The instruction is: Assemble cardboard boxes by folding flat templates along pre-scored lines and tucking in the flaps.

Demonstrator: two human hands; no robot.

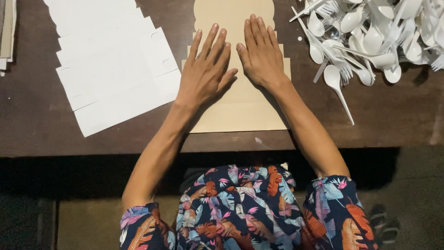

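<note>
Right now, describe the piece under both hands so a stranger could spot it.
On the dark wooden table, between the white flat-packed box blanks and the white plastic cutlery pile, lies a tan cardboard blank. Both palms press it; it alone is tan with scalloped top edges.

Dark brown wooden table (393, 125), worn top; dim greyish floor (416, 185) below.

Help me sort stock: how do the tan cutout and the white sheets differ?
The tan cutout is a single piece with scalloped, stepped edges; the white sheets are a fanned, overlapping stack with straight edges and small notches. The left hand and right hand press flat on the cutout; the sheets lie untouched beside it. Both lie flat on the dark table.
</note>
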